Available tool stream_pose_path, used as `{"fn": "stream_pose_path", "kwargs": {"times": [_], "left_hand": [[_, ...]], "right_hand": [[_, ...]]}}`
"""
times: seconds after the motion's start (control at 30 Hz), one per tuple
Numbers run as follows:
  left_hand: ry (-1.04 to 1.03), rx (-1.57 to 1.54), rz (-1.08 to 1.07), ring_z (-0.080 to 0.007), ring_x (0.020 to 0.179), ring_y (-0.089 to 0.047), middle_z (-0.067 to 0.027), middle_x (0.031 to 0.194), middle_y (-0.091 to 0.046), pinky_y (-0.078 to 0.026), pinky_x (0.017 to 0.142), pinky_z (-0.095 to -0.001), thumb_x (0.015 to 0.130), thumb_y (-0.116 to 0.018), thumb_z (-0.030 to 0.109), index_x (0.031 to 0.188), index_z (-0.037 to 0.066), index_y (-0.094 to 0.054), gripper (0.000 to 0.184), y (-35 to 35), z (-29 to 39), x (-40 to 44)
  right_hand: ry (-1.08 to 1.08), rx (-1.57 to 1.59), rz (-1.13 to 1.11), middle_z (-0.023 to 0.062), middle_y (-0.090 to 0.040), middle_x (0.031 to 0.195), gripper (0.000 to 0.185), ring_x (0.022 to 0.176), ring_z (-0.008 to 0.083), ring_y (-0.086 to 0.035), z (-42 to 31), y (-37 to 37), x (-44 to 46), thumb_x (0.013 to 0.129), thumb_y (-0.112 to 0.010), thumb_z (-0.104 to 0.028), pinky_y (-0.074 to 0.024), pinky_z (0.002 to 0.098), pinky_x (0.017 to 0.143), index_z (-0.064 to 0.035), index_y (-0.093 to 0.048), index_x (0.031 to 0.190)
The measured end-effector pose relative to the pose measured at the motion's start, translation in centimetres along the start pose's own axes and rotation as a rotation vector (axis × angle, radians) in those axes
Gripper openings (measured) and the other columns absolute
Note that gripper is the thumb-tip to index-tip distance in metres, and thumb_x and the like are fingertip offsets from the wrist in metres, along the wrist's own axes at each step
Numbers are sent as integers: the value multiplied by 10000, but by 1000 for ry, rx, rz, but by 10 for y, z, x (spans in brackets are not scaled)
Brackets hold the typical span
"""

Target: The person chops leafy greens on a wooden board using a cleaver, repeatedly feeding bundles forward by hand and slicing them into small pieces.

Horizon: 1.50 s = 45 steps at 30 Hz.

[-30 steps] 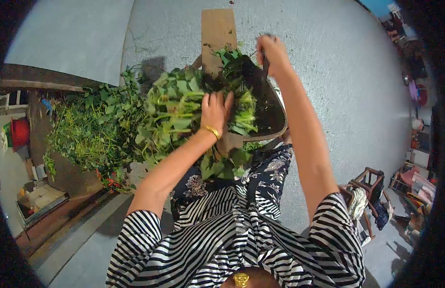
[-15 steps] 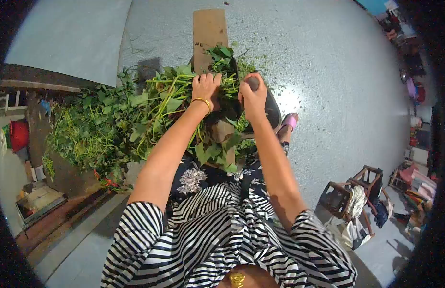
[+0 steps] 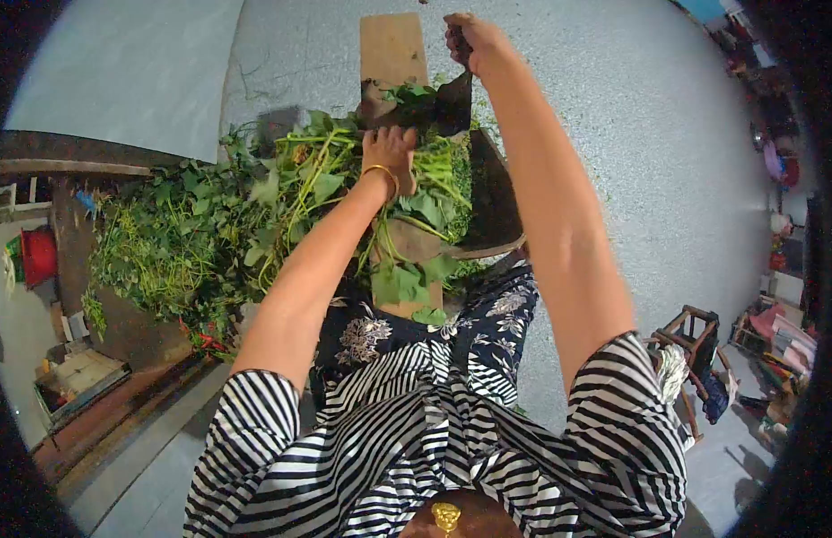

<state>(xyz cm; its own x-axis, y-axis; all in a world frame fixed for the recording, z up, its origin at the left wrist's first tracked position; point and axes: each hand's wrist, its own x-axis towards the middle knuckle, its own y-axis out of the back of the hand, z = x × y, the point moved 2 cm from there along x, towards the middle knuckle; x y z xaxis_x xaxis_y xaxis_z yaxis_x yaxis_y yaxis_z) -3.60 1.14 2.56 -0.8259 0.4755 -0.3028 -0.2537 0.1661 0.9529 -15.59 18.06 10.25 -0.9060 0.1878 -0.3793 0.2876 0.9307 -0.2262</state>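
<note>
My left hand [image 3: 392,160] presses down on a bunch of leafy green vines [image 3: 322,175], its fingers closed over the stems. These vines lie across a long wooden board [image 3: 392,47]. At the far end, my right hand [image 3: 480,43] is raised and wrapped round the handle of a cleaver [image 3: 453,106]. The broad dark blade hangs down past the cut end of the bunch, near some loose leaves. Chopped greens [image 3: 470,179] lie beneath and beside the board, in a dark basin [image 3: 501,193].
A large heap of vines [image 3: 178,224] spreads to my left, with a red chilli-like bit [image 3: 205,339] at its lower edge. A wooden stool [image 3: 689,327] with cloth on it stands at right. Green scraps dot the grey floor [image 3: 649,161].
My right hand has lifted the cleaver up and away from the bunch, toward the board's far end. My left hand stays on the vines. The basin's inside shows more now.
</note>
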Motion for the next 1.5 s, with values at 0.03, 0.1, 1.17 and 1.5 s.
{"fn": "stream_pose_path", "kwargs": {"times": [0.03,0.1,1.17,1.5], "left_hand": [[-7,-8,1,-275,1170,-357,-120,1168,-445,-220,1012,-463,692,-634,284,1304,95,-326,711,-1,2,0],[16,-53,181,-276,1155,-382,-116,1150,-459,-234,1006,-450,703,-615,223,1254,105,-380,611,0,4,-7],[-6,16,344,-244,1108,-400,-96,1107,-455,-245,978,-406,671,-638,215,1271,145,-355,667,-17,32,-46],[12,32,-7,-281,1211,-314,-109,1290,-342,-228,1009,-466,570,-677,344,1295,130,-305,843,-4,24,5]], "right_hand": [[93,5,34,33,-492,548,193,424,159,-435,3,2,-20,776,-594,-226,-347,301,402,-54,-534,713],[334,-176,47,39,-496,544,171,403,147,-411,16,13,-85,758,-592,-191,-322,295,387,-54,-515,690],[92,-62,-37,53,-493,561,138,425,130,-440,46,22,-118,769,-561,-148,-362,273,420,-24,-517,729],[195,41,72,68,-535,608,176,458,150,-477,15,12,-56,780,-606,-187,-362,293,414,-16,-567,767]]}}
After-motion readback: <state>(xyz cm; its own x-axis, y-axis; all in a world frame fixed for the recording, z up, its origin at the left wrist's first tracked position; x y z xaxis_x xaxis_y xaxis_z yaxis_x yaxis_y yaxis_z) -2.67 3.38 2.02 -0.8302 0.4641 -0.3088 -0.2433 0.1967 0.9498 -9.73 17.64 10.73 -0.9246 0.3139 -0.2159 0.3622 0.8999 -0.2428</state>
